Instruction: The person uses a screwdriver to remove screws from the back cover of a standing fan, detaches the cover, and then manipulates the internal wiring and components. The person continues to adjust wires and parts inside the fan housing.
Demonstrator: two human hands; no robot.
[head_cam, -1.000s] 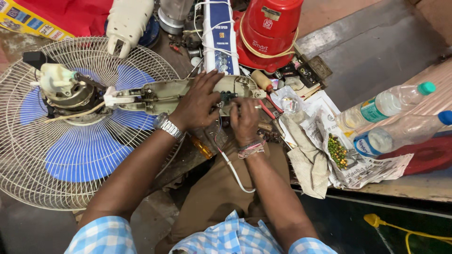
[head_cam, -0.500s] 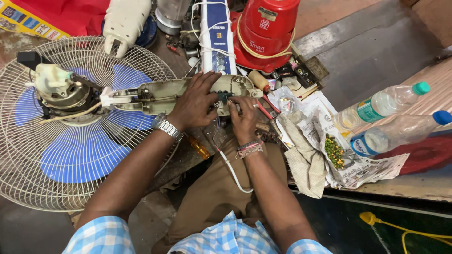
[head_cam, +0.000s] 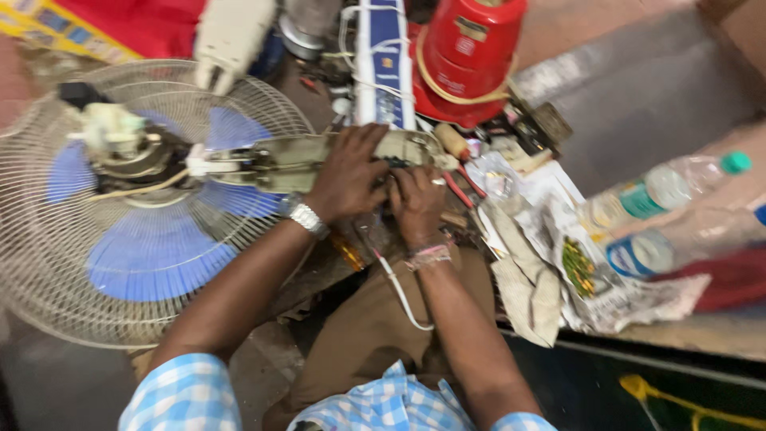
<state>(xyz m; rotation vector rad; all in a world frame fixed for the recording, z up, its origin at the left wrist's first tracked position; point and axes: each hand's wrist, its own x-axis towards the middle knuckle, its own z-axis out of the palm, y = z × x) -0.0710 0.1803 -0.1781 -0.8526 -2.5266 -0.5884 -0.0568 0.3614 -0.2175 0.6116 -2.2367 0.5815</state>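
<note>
Holding the fan neck (head_cam: 319, 160) down with my left hand (head_cam: 347, 172) clenched over it, across my lap beside the blades (head_cam: 152, 255); my right hand (head_cam: 415, 203) pinches wiring inside, needing a finer hold next.

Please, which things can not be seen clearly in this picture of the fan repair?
- Head view: the part under the left hand and right hand, hidden by the fingers.
- Fan: motion blur smears its motor; the left edge cuts its guard.
- White cable: upper end hidden beneath the hands.
</note>
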